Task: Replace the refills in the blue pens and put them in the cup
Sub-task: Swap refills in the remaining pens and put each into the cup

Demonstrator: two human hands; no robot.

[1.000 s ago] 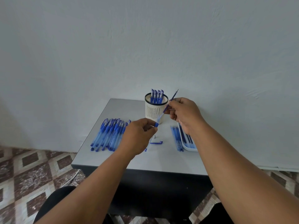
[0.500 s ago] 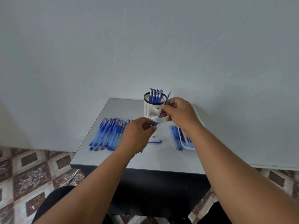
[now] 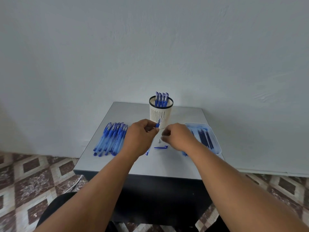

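Refill now seated in the pen barrel, only its tip poking above the left hand, which grips the barrel; a second ago it stuck out far. Right hand let go, fingers curled, apparently empty, dropping toward the metal tip and cap just below it on the worktop. Next, likely: screw on tip. Cup just beyond both hands.

pens: blue, flat row, table left | cup: white slotted, upright, four pens inside | refills: in tray

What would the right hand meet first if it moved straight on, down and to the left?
Probably the small metal tip on the table, just beside the right hand; depth is unclear.
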